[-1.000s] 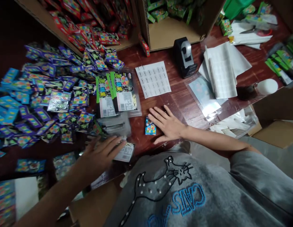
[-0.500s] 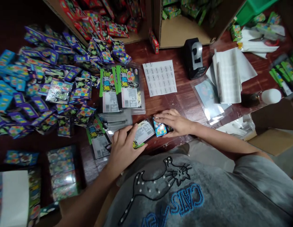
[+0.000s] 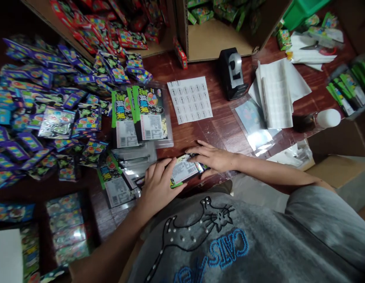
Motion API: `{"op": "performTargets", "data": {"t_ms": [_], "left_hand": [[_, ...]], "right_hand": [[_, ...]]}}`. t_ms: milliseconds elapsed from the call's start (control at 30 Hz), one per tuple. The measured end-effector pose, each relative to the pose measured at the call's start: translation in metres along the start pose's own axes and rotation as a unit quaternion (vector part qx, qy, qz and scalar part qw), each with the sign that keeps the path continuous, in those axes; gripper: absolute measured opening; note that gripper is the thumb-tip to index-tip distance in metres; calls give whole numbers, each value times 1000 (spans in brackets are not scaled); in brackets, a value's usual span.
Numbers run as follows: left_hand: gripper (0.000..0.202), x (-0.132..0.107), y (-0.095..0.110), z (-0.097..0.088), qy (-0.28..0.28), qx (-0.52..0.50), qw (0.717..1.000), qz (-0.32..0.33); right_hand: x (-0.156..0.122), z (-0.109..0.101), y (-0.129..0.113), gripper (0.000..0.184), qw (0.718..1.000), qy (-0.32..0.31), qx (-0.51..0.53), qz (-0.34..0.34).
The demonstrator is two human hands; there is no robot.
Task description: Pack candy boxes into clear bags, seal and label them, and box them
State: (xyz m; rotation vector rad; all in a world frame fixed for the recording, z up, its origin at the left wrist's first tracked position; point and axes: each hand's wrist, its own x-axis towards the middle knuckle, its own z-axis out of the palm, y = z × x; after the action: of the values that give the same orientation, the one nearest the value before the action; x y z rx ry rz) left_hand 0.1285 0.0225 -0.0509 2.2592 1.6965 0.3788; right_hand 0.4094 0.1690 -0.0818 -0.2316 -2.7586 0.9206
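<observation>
A printed candy packet with a white barcode label and green edge lies at the table's front, between my hands. My left hand is closed around its left end, thumb along the near edge. At the right end, my right hand curls its fingers over the packet and a small colourful candy box. Only a narrow part of this box shows; the fingers and packet hide the rest. Just left of my left hand are more printed packets and clear plastic sleeves.
Two printed packets lie behind my hands beside a sticker sheet. A black tape dispenser and papers stand right. Purple candy boxes pile up left. Cardboard boxes line the back; a white-capped bottle is right.
The blue candy box, whose face showed under my right hand, is now mostly out of sight at the packet's right end. My right hand has moved against the packet. The view has shifted slightly.
</observation>
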Motion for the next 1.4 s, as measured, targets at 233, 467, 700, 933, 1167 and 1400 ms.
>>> {"op": "performTargets", "data": {"t_ms": [233, 467, 700, 933, 1167, 1400], "left_hand": [[89, 7, 4, 3, -7, 22, 999, -22], [89, 13, 4, 6, 0, 10, 1000, -22], [90, 16, 9, 11, 5, -6, 997, -73], [89, 18, 18, 14, 18, -5, 996, -83], [87, 20, 19, 13, 43, 62, 995, -72], [60, 105, -46, -51, 87, 79, 992, 48]], "right_hand": [[-30, -32, 19, 104, 997, 5, 30, 76], [-14, -37, 30, 80, 997, 11, 56, 61], [-7, -37, 34, 82, 995, 42, 43, 79], [-14, -35, 19, 86, 998, 17, 24, 63], [-9, -19, -1, 88, 984, 66, -82, 145], [31, -97, 47, 77, 950, 165, -186, 189]]}}
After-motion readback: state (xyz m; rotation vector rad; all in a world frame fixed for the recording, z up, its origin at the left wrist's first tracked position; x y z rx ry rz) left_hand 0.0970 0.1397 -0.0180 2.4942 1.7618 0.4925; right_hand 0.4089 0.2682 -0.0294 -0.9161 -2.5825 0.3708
